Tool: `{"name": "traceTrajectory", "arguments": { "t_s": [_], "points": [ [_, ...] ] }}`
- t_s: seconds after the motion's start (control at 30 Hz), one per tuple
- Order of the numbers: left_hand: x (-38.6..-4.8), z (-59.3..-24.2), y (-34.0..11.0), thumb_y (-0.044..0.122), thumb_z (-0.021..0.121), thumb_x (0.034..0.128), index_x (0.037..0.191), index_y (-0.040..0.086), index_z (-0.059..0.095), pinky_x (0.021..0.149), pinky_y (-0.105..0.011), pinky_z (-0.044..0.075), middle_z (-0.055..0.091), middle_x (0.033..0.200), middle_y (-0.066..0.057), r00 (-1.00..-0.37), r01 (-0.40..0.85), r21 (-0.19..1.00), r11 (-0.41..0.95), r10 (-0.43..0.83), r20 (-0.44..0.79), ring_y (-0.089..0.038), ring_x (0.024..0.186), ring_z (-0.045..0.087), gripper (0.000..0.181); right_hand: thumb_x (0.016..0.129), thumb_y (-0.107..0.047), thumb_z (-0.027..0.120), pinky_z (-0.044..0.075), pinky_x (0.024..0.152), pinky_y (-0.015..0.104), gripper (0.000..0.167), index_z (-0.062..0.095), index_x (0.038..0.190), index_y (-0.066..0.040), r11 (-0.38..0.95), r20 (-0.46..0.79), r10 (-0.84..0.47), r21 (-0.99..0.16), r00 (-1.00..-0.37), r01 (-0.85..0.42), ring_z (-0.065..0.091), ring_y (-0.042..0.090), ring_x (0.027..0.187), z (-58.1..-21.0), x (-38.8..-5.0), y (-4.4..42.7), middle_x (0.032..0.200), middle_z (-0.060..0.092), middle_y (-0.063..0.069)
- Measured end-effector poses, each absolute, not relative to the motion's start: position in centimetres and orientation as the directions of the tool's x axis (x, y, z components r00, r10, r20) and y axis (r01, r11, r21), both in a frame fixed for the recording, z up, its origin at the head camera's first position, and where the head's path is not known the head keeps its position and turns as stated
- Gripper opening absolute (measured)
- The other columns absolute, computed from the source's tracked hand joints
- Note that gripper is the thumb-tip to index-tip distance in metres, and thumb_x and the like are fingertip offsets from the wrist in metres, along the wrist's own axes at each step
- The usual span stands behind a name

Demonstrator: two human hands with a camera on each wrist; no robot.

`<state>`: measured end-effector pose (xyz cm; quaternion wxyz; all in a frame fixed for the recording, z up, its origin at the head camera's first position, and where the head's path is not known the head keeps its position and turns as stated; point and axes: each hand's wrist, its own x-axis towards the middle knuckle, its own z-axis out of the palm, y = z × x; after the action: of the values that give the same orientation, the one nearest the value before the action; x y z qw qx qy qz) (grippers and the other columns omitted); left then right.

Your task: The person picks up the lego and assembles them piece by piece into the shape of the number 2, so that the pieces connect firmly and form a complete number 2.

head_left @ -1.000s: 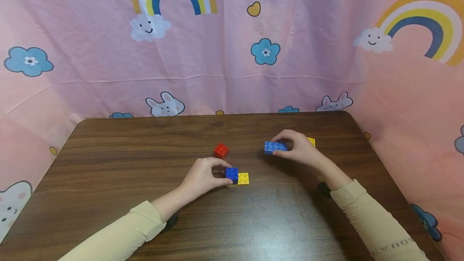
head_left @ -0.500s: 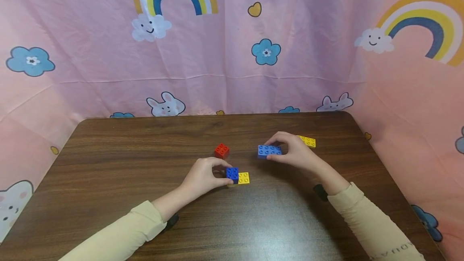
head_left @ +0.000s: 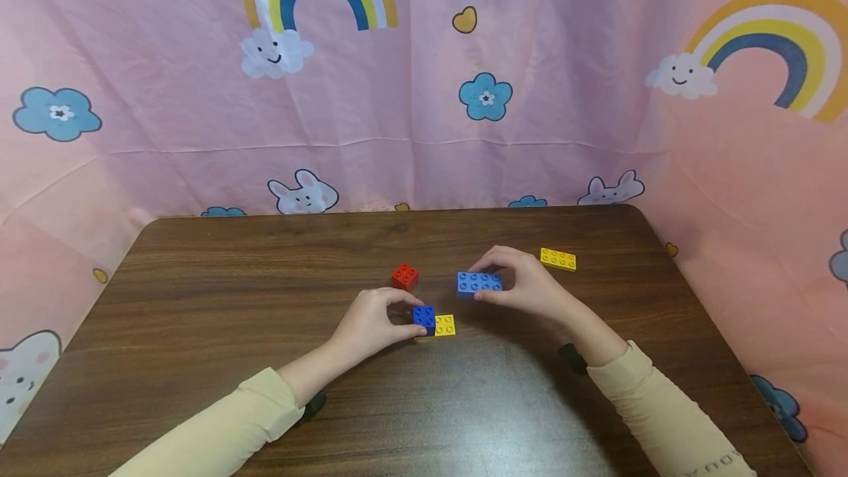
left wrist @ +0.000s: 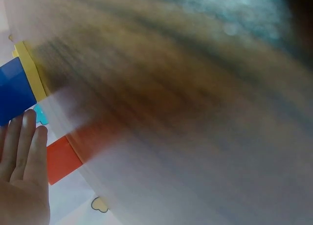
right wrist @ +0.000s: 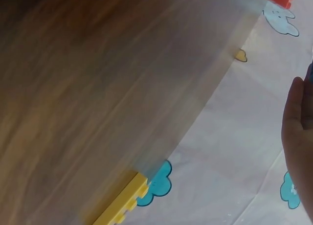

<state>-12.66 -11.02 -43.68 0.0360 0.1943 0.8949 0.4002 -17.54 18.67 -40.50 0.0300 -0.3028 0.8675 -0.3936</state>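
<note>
My left hand (head_left: 371,324) pinches a dark blue square building brick (head_left: 424,320) between thumb and fingers. That brick sits on the left half of a flat yellow brick (head_left: 445,325), whose right studs show. In the left wrist view the blue brick (left wrist: 15,90) stands against the yellow one (left wrist: 32,71). To the right, my right hand (head_left: 523,282) grips a longer, lighter blue brick (head_left: 478,283) by its long sides, apart from the yellow-and-blue pair. In the right wrist view only part of the hand (right wrist: 299,122) shows, and its brick is almost wholly out of frame.
A small red brick (head_left: 405,276) lies just beyond my left fingers. Behind my right hand lies another flat yellow brick (head_left: 558,259). The brown wooden table (head_left: 232,278) ends at a pink patterned cloth (head_left: 424,94).
My right hand has moved left and slightly nearer with the light blue brick, uncovering the yellow brick at the right. My left hand has stayed in place on the dark blue brick.
</note>
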Motion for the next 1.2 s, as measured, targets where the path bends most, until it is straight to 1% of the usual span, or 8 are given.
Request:
{"name": "traceTrajectory", "arguments": {
  "t_s": [0.2,0.27,0.33,0.5,0.6,0.83,1.07,1.2],
  "points": [
    [-12.7,-43.7,-11.0,0.023,0.093,0.0830,0.115,0.013,0.081,0.099,-0.047,0.061,0.081,0.115,-0.003,-0.922,0.320,0.728,0.606,0.377,0.092,-0.022,0.110,0.076,0.036,0.085,-0.013,0.090,0.057,0.100,0.048,0.034,0.078,0.117,-0.011,0.488,0.191,-0.558,-0.712,-0.808,-0.505,0.065,0.019,0.106,-40.6,-17.1,17.8,0.116,0.076,0.004],
    [-12.7,-43.8,-11.0,0.023,0.094,0.0827,0.115,0.013,0.081,0.098,-0.046,0.062,0.082,0.114,-0.003,-0.921,0.324,0.726,0.606,0.377,0.096,-0.022,0.109,0.076,0.036,0.086,-0.013,0.090,0.058,0.100,0.049,0.034,0.078,0.117,-0.010,0.479,0.193,-0.565,-0.714,-0.802,-0.510,0.065,0.019,0.106,-40.6,-17.0,17.5,0.116,0.076,0.004],
    [-12.7,-43.8,-11.0,0.022,0.094,0.0825,0.114,0.013,0.081,0.097,-0.046,0.062,0.082,0.114,-0.003,-0.919,0.337,0.718,0.609,0.380,0.109,-0.022,0.108,0.076,0.035,0.086,-0.013,0.090,0.059,0.099,0.047,0.034,0.078,0.117,-0.011,0.475,0.193,-0.572,-0.714,-0.797,-0.514,0.065,0.018,0.106,-40.7,-16.8,17.3,0.116,0.075,0.003],
    [-12.7,-44.0,-11.0,0.023,0.094,0.0825,0.114,0.013,0.081,0.094,-0.044,0.063,0.081,0.113,-0.003,-0.913,0.357,0.706,0.611,0.388,0.126,-0.020,0.104,0.077,0.036,0.086,-0.013,0.090,0.058,0.093,0.034,0.033,0.078,0.116,-0.011,0.453,0.204,-0.595,-0.714,-0.777,-0.534,0.065,0.017,0.105,-40.7,-16.5,16.6,0.115,0.075,0.003],
    [-12.7,-44.1,-11.1,0.024,0.093,0.0828,0.115,0.013,0.080,0.093,-0.041,0.064,0.081,0.114,-0.003,-0.910,0.362,0.704,0.611,0.395,0.125,-0.018,0.102,0.077,0.037,0.086,-0.013,0.090,0.057,0.093,0.030,0.032,0.078,0.116,-0.011,0.435,0.208,-0.610,-0.718,-0.764,-0.543,0.065,0.018,0.104,-40.8,-16.4,16.2,0.114,0.075,0.004],
    [-12.8,-44.1,-11.1,0.021,0.093,0.0828,0.117,0.010,0.079,0.088,-0.036,0.065,0.081,0.114,-0.005,-0.905,0.366,0.715,0.595,0.406,0.125,-0.017,0.099,0.078,0.039,0.086,-0.013,0.089,0.057,0.095,0.032,0.032,0.078,0.116,-0.011,0.419,0.193,-0.627,-0.733,-0.754,-0.536,0.065,0.017,0.106,-41.0,-16.1,15.4,0.115,0.074,0.003],
    [-12.8,-44.0,-11.1,0.020,0.094,0.0820,0.117,0.008,0.079,0.088,-0.037,0.065,0.081,0.113,-0.007,-0.902,0.375,0.710,0.596,0.410,0.133,-0.018,0.098,0.078,0.040,0.086,-0.014,0.090,0.057,0.095,0.033,0.033,0.078,0.117,-0.012,0.410,0.201,-0.647,-0.721,-0.735,-0.558,0.066,0.018,0.106,-40.9,-15.8,14.6,0.115,0.075,0.004],
    [-12.8,-44.0,-11.1,0.021,0.094,0.0820,0.117,0.006,0.079,0.088,-0.038,0.065,0.081,0.113,-0.008,-0.900,0.386,0.698,0.604,0.414,0.139,-0.019,0.098,0.079,0.041,0.085,-0.014,0.091,0.059,0.096,0.042,0.035,0.078,0.117,-0.011,0.413,0.188,-0.655,-0.722,-0.732,-0.555,0.068,0.021,0.108,-41.0,-15.7,14.2,0.116,0.075,0.005]
  ]
}}
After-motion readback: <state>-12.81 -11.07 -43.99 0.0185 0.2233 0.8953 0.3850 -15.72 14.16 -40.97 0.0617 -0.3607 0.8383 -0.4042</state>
